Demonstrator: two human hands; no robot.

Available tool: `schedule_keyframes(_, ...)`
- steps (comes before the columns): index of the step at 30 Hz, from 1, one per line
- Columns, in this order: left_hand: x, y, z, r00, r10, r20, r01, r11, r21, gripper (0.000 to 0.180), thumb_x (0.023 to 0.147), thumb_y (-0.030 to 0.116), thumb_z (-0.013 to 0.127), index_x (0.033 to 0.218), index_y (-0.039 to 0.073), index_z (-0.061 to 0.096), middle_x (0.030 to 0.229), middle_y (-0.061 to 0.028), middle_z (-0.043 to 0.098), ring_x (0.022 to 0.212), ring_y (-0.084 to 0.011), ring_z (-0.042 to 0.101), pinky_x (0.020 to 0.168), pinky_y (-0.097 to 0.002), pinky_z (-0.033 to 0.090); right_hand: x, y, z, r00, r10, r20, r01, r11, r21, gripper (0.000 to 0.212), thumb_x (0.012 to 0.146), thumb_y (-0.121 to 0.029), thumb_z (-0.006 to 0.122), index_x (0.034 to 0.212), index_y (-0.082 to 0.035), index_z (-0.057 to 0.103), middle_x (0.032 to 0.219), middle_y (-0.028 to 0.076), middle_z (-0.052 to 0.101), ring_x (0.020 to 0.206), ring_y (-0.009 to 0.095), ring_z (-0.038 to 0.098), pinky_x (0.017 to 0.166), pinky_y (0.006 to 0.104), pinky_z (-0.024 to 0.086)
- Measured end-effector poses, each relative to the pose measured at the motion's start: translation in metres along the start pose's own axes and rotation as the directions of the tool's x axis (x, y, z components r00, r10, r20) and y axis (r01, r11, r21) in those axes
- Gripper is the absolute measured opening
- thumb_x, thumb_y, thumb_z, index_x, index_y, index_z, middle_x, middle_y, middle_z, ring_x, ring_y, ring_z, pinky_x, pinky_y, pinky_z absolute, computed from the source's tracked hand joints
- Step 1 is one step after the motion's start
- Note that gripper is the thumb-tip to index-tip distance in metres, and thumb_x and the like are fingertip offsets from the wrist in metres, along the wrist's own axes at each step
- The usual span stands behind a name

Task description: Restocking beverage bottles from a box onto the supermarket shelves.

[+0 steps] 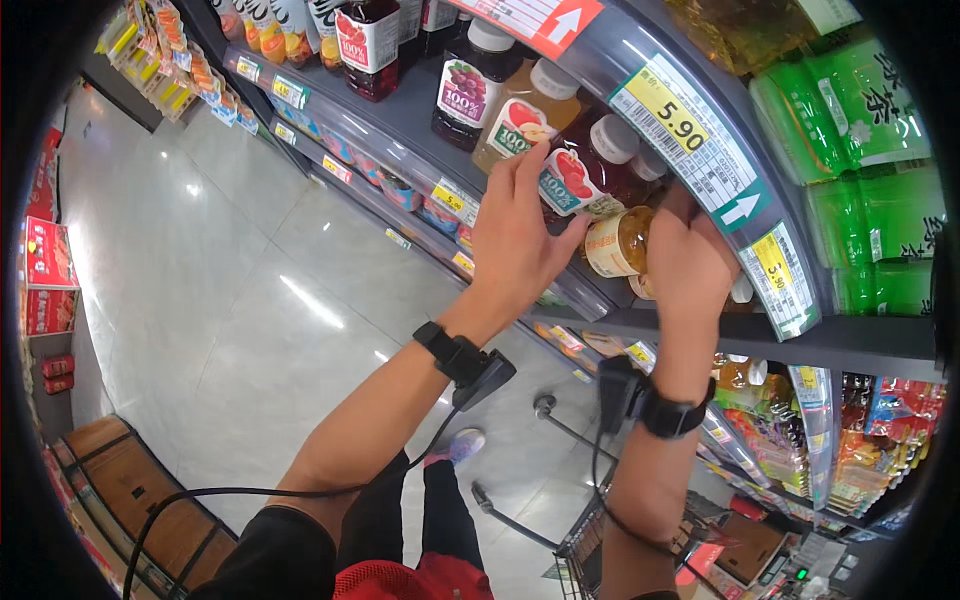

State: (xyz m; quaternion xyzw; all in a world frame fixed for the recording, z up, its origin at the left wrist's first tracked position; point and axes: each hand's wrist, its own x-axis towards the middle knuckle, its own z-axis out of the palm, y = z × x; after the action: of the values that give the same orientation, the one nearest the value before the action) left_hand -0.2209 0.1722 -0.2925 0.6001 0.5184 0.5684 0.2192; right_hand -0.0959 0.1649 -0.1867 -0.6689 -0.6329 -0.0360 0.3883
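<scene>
My left hand (520,232) is at the front of a dark shelf. Its fingers lie along the left side of a dark red juice bottle (572,180) with a white cap, and its thumb is at the lower right of the same bottle. My right hand (692,255) reaches into the shelf under the upper price rail, with its fingers bent and mostly hidden. Beside it a small amber bottle (618,245) with a pale label leans over. Left of my left hand stand a cloudy apple juice bottle (518,118) and a purple grape juice bottle (468,85).
A curved price rail (690,130) overhangs my right hand. Green drink packs (860,200) sit on the shelf above. A wire shopping cart (580,545) stands below my right arm. Black cables (240,491) run from the wrist straps. Brown display stands (125,490) are at lower left.
</scene>
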Motion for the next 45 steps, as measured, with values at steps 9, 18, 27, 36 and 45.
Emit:
schedule_keyframes(9,0.008,-0.004,0.013,0.992,-0.113,-0.047,0.112,0.993,-0.032,0.067,0.067,0.009,0.081,0.122,-0.001,0.046,0.117,-0.0175,0.05,0.112,-0.0349,0.052,0.094,-0.0411,0.046,0.034,0.026,0.026,0.905,0.134,0.403,-0.013,0.957,-0.288,0.051,0.089,-0.037,0.062,0.128,-0.003,0.057,0.124,0.026,0.061,0.114,0.044,0.058,0.098,0.0484,0.043)
schedule_keyframes(18,-0.005,-0.013,0.011,0.997,-0.018,-0.081,0.016,1.0,-0.02,0.072,0.065,0.008,0.081,0.126,-0.001,0.044,0.119,-0.0205,0.049,0.114,-0.0366,0.046,0.098,-0.0448,0.042,0.039,0.031,0.042,0.942,-0.107,0.318,0.143,0.986,-0.091,0.029,0.089,-0.024,0.056,0.109,-0.005,0.065,0.108,0.019,0.065,0.099,0.037,0.061,0.086,0.0446,0.045)
schedule_keyframes(27,-0.006,-0.017,0.015,0.999,-0.04,-0.027,0.037,0.993,-0.112,0.079,0.067,0.009,0.087,0.131,-0.001,0.042,0.124,-0.0193,0.047,0.116,-0.0362,0.045,0.096,-0.0427,0.043,0.055,0.032,0.053,0.948,-0.105,0.302,0.157,0.975,-0.155,0.034,0.09,-0.027,0.056,0.117,-0.006,0.063,0.115,0.019,0.064,0.106,0.038,0.06,0.091,0.0448,0.045)
schedule_keyframes(36,-0.011,-0.024,0.019,0.997,0.063,-0.043,-0.064,0.997,-0.039,0.083,0.069,0.008,0.086,0.138,0.002,0.04,0.128,-0.0172,0.046,0.118,-0.0329,0.044,0.086,-0.0372,0.048,0.057,0.042,0.047,0.955,-0.103,0.279,0.15,0.976,-0.155,0.04,0.091,-0.029,0.056,0.124,-0.008,0.06,0.122,0.02,0.063,0.113,0.039,0.059,0.096,0.045,0.044)
schedule_keyframes(45,-0.011,-0.019,0.016,0.994,0.101,-0.045,-0.1,0.995,0.021,0.089,0.07,0.012,0.087,0.141,0.002,0.036,0.126,-0.0174,0.046,0.117,-0.0328,0.045,0.095,-0.0404,0.044,-0.064,0.0,-0.016,0.958,-0.253,0.133,0.245,0.967,0.072,0.038,0.093,-0.016,0.061,0.127,0.0,0.056,0.12,0.023,0.062,0.11,0.038,0.061,0.093,0.044,0.047)
